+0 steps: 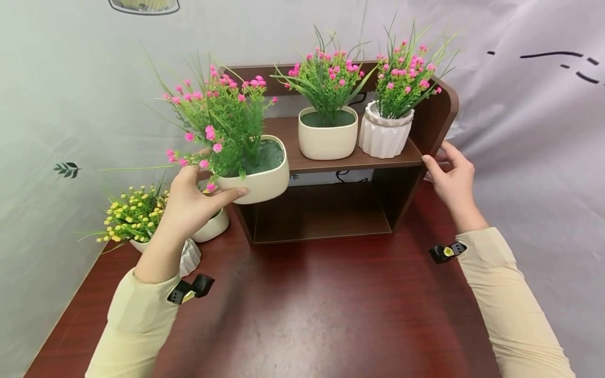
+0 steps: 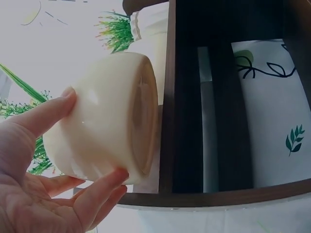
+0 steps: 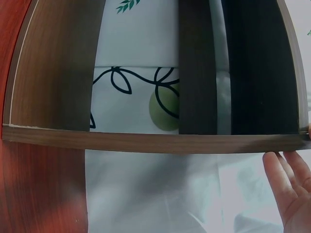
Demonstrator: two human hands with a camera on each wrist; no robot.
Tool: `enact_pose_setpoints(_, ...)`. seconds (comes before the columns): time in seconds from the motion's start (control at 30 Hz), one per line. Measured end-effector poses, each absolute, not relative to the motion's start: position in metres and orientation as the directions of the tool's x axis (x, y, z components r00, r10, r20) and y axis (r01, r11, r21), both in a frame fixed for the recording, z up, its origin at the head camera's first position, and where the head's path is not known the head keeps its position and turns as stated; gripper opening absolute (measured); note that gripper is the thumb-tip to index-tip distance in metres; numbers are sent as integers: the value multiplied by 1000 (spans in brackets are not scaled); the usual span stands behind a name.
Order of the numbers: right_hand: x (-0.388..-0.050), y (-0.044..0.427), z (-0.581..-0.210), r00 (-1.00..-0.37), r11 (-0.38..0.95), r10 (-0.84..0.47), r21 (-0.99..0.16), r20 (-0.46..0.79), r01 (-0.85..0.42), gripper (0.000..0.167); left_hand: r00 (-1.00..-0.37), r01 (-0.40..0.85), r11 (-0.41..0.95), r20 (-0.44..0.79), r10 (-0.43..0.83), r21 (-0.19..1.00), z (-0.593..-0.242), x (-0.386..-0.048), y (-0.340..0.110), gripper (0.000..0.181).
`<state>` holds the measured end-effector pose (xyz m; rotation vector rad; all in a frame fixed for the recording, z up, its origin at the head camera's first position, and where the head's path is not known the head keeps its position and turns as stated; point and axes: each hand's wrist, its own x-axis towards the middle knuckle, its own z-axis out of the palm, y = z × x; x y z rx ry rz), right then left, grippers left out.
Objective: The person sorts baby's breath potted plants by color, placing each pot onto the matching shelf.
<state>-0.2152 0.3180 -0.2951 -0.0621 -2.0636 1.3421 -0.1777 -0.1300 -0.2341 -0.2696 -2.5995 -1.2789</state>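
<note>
And it's the left hand point(image 1: 191, 199) with the cream pot point(image 1: 264, 184) of pink flowers, grip closed on it between thumb and fingers! The pot is tilted, at the left front of the shelf's point(image 1: 321, 210) upper board; whether it touches, I can't tell. Over on the other side, the right hand point(image 1: 454, 176) pinches the shelf's side panel, thumb on the front edge. Up top, a second cream pot point(image 1: 328, 139) stands just beside a white ribbed pot point(image 1: 385, 134). Yellow flowers point(image 1: 132, 210) sit left on the worktop point(image 1: 293, 294).
</note>
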Motion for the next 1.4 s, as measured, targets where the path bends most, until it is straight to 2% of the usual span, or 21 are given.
enact_pose_setpoints(0.23,-217,319,-296,-776,475,380,-826,504,-304,40,-963,237,557,267,29,796,-236,-190,-119,74)
enact_pose_setpoints(0.5,-201,306,-281,-778,436,378,-838,501,-328,39,-941,281,539,339,-8,794,-239,-196,-101,60)
enact_pose_setpoints(0.73,-211,316,-290,-770,471,379,-823,513,-316,38,-915,345,442,402,-41,828,-245,-204,-86,68)
enact_pose_setpoints(1.07,-218,321,-299,-761,491,368,-806,535,-330,38,-783,452,590,615,-97,669,-254,-211,-78,71)
enact_pose_setpoints(1.27,-217,320,-297,-762,485,370,-810,532,-330,38,-648,509,676,754,-108,533,-256,-216,-72,49)
enact_pose_setpoints(1.4,-216,320,-297,-764,488,370,-810,529,-325,37,-628,513,709,775,-74,484,-257,-221,-71,45)
